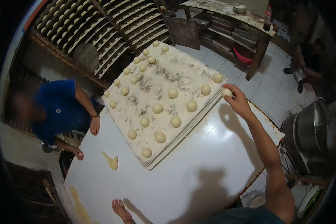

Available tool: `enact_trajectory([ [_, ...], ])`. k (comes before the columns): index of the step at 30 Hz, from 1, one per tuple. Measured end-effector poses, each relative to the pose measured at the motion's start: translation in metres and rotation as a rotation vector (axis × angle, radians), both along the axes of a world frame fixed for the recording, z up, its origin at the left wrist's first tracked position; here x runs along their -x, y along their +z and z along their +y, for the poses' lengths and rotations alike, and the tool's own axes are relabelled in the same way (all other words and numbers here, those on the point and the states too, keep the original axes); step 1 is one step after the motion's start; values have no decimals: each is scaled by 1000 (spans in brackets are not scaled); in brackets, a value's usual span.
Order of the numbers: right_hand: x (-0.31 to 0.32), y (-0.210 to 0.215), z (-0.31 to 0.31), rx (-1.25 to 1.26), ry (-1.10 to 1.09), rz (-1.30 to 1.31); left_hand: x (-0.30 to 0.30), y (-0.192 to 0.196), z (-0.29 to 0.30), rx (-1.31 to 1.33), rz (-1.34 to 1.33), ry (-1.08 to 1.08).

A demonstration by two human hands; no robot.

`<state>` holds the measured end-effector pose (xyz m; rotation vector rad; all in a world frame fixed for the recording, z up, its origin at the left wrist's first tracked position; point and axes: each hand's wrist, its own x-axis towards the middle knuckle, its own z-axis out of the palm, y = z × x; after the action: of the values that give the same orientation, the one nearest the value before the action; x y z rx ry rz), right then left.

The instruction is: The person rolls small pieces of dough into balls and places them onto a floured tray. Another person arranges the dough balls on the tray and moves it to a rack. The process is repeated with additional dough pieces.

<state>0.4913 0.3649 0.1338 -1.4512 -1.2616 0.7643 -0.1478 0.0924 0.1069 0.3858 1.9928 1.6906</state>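
Note:
My right hand [236,100] reaches out to the right corner of a floured board [164,76]. Its fingers hold a round, pale dough ball [226,92] just off the board's edge. Rows of similar dough balls sit spaced apart on the board, among them one [217,77] close by my fingers. At the near edge of the white table [164,183], my left hand [121,211] rests low with its fingers curled in. Whatever may be under that palm is hidden. A flat, irregular scrap of dough [111,161] lies farther in on the table.
A co-worker in a blue shirt [61,100] stands at the left, both hands at the table's edge. Racks [112,28] of dough balls fill the back left. Large metal pots [306,136] stand at the right, and a strip of dough [78,205] lies along the near left edge.

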Motion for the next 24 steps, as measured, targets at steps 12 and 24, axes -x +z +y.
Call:
enact_trajectory([
  [12, -54, -36, 222, -73, 545, -681, -390, 92, 385, -327, 885, -1219],
  [24, -66, -27, 218, -67, 454, -385, -474, 2, 480, -312, 1273, -1194],
])
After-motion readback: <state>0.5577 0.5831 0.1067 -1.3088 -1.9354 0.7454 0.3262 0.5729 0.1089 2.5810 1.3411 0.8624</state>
